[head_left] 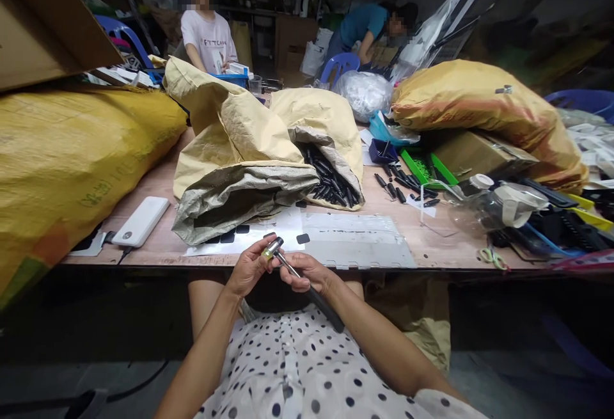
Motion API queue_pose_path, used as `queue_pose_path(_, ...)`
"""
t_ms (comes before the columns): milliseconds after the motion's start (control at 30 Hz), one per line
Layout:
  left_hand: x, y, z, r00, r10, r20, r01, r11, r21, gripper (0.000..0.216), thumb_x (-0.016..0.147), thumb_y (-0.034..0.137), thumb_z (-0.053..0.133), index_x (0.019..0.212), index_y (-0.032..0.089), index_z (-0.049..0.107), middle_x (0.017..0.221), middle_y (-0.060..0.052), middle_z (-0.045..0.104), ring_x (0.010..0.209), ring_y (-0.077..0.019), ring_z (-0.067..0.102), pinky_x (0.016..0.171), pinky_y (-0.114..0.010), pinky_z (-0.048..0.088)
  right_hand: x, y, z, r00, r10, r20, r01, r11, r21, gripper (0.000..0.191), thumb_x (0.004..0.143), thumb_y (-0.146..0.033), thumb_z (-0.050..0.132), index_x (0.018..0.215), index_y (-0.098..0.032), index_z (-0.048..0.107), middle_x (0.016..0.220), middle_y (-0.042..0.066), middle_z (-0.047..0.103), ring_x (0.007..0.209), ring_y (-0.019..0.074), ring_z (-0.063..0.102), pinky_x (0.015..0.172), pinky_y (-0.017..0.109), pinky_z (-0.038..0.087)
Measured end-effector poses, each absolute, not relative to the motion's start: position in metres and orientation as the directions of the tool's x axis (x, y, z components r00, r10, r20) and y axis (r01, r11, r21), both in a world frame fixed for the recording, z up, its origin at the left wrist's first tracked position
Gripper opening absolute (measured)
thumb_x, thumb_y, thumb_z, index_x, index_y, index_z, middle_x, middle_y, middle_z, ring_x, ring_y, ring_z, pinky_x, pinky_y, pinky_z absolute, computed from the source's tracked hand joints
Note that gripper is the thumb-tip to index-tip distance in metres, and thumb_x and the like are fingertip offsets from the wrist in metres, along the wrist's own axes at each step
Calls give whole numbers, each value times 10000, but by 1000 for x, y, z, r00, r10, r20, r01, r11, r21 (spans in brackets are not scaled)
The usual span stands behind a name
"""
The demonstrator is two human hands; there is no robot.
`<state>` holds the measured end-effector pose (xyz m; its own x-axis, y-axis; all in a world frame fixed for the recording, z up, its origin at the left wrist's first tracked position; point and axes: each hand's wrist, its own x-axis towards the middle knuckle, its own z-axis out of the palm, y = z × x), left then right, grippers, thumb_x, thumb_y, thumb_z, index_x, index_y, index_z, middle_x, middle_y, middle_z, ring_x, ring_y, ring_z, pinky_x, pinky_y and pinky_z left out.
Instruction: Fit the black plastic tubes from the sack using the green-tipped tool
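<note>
Between my two hands, over the table's front edge, is a small hammer with a metal head, a thin shaft and a black handle. The fingers of my left hand pinch its head, where a yellowish face shows. My right hand is closed round the shaft, and the handle slants down past it toward my lap. Just beyond the hands lie a white sheet with several black rounded squares and a flat grey plate. Behind them an open paper sack spills black tapered pieces.
Another open paper sack slumps beside it. Yellow sacks bulge at both sides. A white power bank with a cable lies left. Right are a green tray, a clear plastic bottle and scissors. Two people are farther back.
</note>
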<state>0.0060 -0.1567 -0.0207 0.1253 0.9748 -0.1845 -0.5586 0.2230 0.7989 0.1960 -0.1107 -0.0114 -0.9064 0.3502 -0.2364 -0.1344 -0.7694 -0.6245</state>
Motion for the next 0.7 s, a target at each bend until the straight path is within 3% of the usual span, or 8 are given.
queue_pose_path(200,5,-154,-19,88,986,-142,-565,167,808,549,768,448,848,1219,149,752,988,-143,765,667,-146,628,690,-310,529,205,-136,-19,-947,256,-195,-118,-840,-530,359,1037,-493,491,1056,-158,618,655,-46,602,392,29,274,378,160,223)
queue_pose_path(333,-4,-134,-13,32,991,-132,-332,135,934,554,822,555,750,1195,145,763,916,-114,754,684,-173,635,678,-320,528,218,-146,-14,-942,218,-257,-56,-853,-520,455,1001,-636,474,1016,-196,590,544,-112,455,352,26,162,354,161,159)
queue_pose_path(433,-21,-103,-9,-155,986,-60,71,71,995,439,862,540,665,1055,170,799,909,-90,753,830,-227,673,777,-340,537,224,-140,1,-839,391,-378,-32,-729,-683,445,926,-650,585,959,-206,586,534,-127,423,344,27,174,340,168,192)
queue_pose_path(533,-39,-63,-8,-360,933,17,393,135,909,283,858,408,653,998,204,791,983,-100,767,1023,-301,673,914,-379,509,227,-127,12,-622,646,-444,76,-514,-854,414,905,-630,584,937,-217,582,586,-108,467,364,45,275,359,191,260)
queue_pose_path(633,-45,-23,-10,-477,879,24,461,227,858,259,843,322,657,1037,188,765,1083,-167,749,1184,-391,617,1001,-459,463,228,-111,9,-404,844,-352,268,-259,-928,281,888,-505,584,953,-232,604,630,-76,517,458,91,410,444,220,347)
queue_pose_path(700,-42,2,-12,-488,873,20,441,226,868,268,841,295,664,1044,146,754,1108,-210,730,1239,-423,582,1043,-505,431,230,-101,4,-320,919,-230,403,-88,-911,194,846,-374,590,975,-236,635,725,-31,611,626,141,535,581,249,429)
